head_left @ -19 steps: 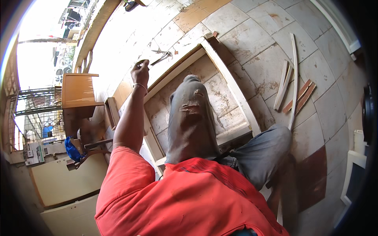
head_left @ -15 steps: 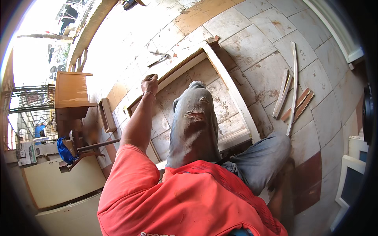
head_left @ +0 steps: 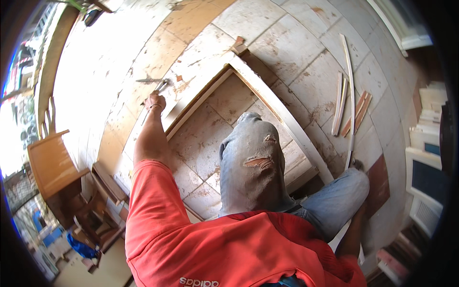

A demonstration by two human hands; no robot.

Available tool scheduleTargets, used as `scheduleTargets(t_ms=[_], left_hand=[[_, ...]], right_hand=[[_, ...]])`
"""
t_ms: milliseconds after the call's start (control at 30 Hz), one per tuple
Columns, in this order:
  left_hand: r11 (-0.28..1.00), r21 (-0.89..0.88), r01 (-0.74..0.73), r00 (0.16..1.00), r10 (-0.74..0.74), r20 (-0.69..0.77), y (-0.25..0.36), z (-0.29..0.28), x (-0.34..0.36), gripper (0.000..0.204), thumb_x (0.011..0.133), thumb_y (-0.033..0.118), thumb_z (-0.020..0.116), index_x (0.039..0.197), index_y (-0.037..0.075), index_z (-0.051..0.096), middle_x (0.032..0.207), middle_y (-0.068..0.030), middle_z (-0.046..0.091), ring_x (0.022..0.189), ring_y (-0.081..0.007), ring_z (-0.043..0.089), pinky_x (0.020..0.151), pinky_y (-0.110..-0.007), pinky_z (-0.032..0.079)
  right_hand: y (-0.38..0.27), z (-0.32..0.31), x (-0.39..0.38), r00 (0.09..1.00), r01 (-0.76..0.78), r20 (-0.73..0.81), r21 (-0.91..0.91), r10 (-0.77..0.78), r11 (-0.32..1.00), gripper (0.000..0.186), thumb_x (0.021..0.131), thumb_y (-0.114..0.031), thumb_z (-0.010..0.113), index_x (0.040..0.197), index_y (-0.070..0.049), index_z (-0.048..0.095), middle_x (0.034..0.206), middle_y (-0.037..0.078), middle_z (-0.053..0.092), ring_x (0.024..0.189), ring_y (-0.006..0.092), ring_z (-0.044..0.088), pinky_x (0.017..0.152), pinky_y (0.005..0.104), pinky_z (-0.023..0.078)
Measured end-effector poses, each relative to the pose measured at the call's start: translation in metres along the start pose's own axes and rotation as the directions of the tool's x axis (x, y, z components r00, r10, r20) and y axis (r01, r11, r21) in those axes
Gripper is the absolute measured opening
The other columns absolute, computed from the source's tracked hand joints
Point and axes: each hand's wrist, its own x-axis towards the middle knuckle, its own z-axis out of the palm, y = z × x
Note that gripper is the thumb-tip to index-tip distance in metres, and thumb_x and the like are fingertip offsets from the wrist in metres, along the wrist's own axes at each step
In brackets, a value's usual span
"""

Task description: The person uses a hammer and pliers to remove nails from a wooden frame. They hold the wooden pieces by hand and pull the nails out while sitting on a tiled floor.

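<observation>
My left hand (head_left: 154,101) reaches out beyond the left side of a wooden frame (head_left: 301,124). Its fingers are curled over one arm of a metal tool (head_left: 162,84) that looks like pincers, its two long arms spread and meeting at one end. The frame lies on the tiles around my knee, which is in torn jeans. My right forearm (head_left: 351,232) goes down behind my bent right leg. A small dark shape shows past that knee beside a long thin strip (head_left: 350,95); whether it is my right hand is unclear.
Pale and brown wood offcuts (head_left: 356,115) lie right of the frame. An orange-brown wooden cabinet (head_left: 53,162) and a wooden box (head_left: 107,184) stand at the left, near a blue bag (head_left: 81,246). White-framed panels (head_left: 423,174) stack up at the right.
My left hand has left the frame's edge and moved outward to the pincer-like tool, closing on one of its arms. The view has turned, swinging the cabinet lower at the left.
</observation>
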Motion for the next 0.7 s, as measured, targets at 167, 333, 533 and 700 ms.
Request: scheduleTargets(t_ms=[167, 333, 533, 700], left_hand=[[0.991, 0.007, 0.132, 0.989, -0.132, 0.064, -0.05, 0.046, 0.111, 0.056, 0.088, 0.033, 0.049, 0.142, 0.018, 0.052, 0.143, -0.0152, 0.055, 0.131, -0.037, 0.051, 0.11, -0.046, 0.039], [0.98, 0.129, -0.154, 0.976, 0.171, -0.132, -0.054, 0.057, 0.127, 0.02, 0.083, 0.019, 0.062, 0.098, 0.01, 0.071, 0.1, -0.0165, 0.073, 0.093, -0.0373, 0.068, 0.085, -0.05, 0.049], [0.826, 0.14, -0.546, 0.666, 0.529, -0.526, 0.011, -0.028, 0.099, 0.019, 0.097, 0.022, 0.06, 0.108, 0.009, 0.069, 0.096, -0.0109, 0.072, 0.081, -0.0337, 0.066, 0.074, -0.047, 0.048], [0.542, 0.178, -0.821, 0.311, 0.687, -0.657, 0.146, -0.159, -0.004, 0.027, 0.102, 0.017, 0.054, 0.12, -0.001, 0.065, 0.101, -0.0159, 0.07, 0.089, -0.0329, 0.064, 0.08, -0.044, 0.05]], right_hand=[[0.025, -0.009, -0.046, 0.996, -0.08, -0.034, -0.003, 0.08, 0.997, 0.05, 0.102, -0.038, 0.043, 0.126, 0.002, 0.061, 0.125, 0.025, 0.063, 0.121, 0.0373, 0.057, 0.102, 0.0428, 0.044], [0.007, -0.038, -0.07, 0.984, -0.053, -0.17, -0.006, 0.052, 0.999, 0.053, 0.104, -0.039, 0.039, 0.126, 0.003, 0.061, 0.125, 0.026, 0.063, 0.122, 0.0382, 0.057, 0.102, 0.0428, 0.044], [-0.135, -0.119, -0.072, 0.948, 0.073, -0.318, 0.275, 0.019, 0.959, 0.061, 0.094, -0.054, 0.061, 0.121, 0.0, 0.068, 0.115, 0.023, 0.07, 0.112, 0.0391, 0.065, 0.097, 0.0447, 0.048], [-0.302, -0.22, -0.067, 0.893, 0.398, -0.432, 0.626, -0.127, 0.671, 0.043, 0.095, -0.037, 0.066, 0.118, 0.0, 0.069, 0.102, 0.011, 0.073, 0.094, 0.0216, 0.067, 0.089, 0.0302, 0.049]])
